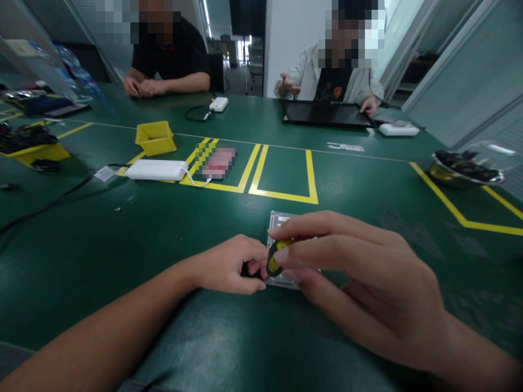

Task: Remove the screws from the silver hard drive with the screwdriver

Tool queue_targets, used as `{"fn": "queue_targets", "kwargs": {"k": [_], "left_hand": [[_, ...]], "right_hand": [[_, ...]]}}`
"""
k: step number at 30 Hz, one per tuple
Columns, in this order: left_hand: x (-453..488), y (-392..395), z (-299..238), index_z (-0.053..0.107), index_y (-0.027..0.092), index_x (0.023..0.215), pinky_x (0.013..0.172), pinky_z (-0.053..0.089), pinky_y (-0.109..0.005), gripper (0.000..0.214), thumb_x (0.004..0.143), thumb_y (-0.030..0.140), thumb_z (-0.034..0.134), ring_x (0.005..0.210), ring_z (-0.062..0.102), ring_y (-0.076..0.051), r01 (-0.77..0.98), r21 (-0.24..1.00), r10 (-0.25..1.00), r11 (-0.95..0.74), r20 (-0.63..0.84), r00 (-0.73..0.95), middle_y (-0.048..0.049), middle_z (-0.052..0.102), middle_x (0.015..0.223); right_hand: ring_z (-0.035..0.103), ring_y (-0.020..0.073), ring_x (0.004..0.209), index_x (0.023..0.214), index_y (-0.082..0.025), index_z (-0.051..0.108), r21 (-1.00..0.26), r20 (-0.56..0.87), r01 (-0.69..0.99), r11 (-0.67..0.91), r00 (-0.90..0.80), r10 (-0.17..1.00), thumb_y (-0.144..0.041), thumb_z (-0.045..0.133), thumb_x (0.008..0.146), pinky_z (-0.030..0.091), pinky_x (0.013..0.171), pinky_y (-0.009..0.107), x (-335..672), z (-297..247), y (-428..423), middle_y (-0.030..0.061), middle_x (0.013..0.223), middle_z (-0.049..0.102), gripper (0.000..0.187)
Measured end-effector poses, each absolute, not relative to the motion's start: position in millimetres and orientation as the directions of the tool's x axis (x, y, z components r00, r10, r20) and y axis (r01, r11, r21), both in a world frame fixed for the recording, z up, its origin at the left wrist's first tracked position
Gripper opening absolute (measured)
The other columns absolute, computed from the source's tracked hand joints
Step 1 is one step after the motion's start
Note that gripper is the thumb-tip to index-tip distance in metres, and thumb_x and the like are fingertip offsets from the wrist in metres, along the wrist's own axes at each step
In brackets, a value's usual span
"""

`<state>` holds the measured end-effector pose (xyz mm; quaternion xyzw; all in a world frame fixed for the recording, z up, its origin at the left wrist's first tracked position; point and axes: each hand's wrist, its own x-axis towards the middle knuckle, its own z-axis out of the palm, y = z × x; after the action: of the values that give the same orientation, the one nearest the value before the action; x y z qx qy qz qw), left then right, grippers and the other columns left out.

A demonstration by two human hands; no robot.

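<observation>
A silver hard drive [279, 222] lies flat on the green table [163, 239] in front of me. My right hand [359, 272] is above it, fingers pinched on a small tool with a yellow and black handle [273, 260]. My left hand [231, 265] rests on the table just left of the drive, fingers curled on a small dark piece at the tool's lower end. Most of the drive is hidden under my hands.
A white power bank [156, 170] with cable and a yellow bin [155, 137] sit at mid left. Yellow tape boxes [284, 193] mark the table. A metal bowl [466, 169] stands at right. Two people sit across; one has a black tray [327, 114].
</observation>
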<state>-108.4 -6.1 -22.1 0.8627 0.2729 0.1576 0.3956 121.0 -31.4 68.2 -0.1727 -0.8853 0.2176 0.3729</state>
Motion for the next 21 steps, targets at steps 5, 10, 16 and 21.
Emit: {"fn": "queue_targets", "kwargs": {"k": [5, 10, 16, 21], "left_hand": [[-109.5, -5.9, -26.0, 0.062, 0.016, 0.080, 0.060, 0.042, -0.021, 0.006, 0.076, 0.018, 0.065, 0.065, 0.054, -0.011, 0.308, 0.768, 0.589, -0.561, 0.109, 0.801, 0.0017, 0.059, 0.074], [-110.1, -6.6, -26.0, 0.062, 0.016, 0.082, 0.061, 0.043, -0.022, 0.009, 0.078, 0.022, 0.065, 0.065, 0.054, -0.012, 0.304, 0.780, 0.593, -0.548, 0.105, 0.798, 0.0012, 0.059, 0.074], [-109.7, -6.2, -22.5, 0.062, 0.017, 0.084, 0.066, 0.046, -0.024, 0.012, 0.078, 0.027, 0.066, 0.069, 0.054, -0.013, 0.317, 0.801, 0.597, -0.508, 0.062, 0.800, 0.0009, 0.058, 0.074], [-109.5, -5.2, -25.0, 0.062, 0.017, 0.083, 0.069, 0.048, -0.025, 0.013, 0.077, 0.026, 0.068, 0.071, 0.056, -0.014, 0.329, 0.806, 0.600, -0.492, 0.041, 0.799, 0.0008, 0.059, 0.074]], "right_hand": [[0.058, 0.0047, 0.121, 0.107, -0.009, 0.065, -0.498, 0.571, 0.146, 0.855, -0.686, 0.450, -0.001, 0.056, 0.088, 0.044, 0.104, 0.010, 121.0, 70.2, -31.4, 0.0047, 0.120, 0.068, 0.023], [0.057, 0.0047, 0.123, 0.108, -0.007, 0.065, -0.474, 0.560, 0.129, 0.871, -0.719, 0.411, -0.001, 0.051, 0.090, 0.044, 0.104, 0.011, 123.6, 73.4, -31.2, 0.0070, 0.121, 0.068, 0.024], [0.057, 0.0065, 0.116, 0.121, -0.013, 0.066, -0.476, 0.500, 0.193, 0.858, -0.743, 0.445, -0.004, 0.050, 0.090, 0.047, 0.098, 0.013, 126.9, 74.7, -31.7, 0.0059, 0.127, 0.059, 0.036], [0.056, 0.0105, 0.111, 0.128, -0.017, 0.064, -0.521, 0.436, 0.205, 0.829, -0.771, 0.464, -0.006, 0.051, 0.090, 0.050, 0.094, 0.019, 127.3, 74.8, -31.7, 0.0075, 0.123, 0.056, 0.042]]}}
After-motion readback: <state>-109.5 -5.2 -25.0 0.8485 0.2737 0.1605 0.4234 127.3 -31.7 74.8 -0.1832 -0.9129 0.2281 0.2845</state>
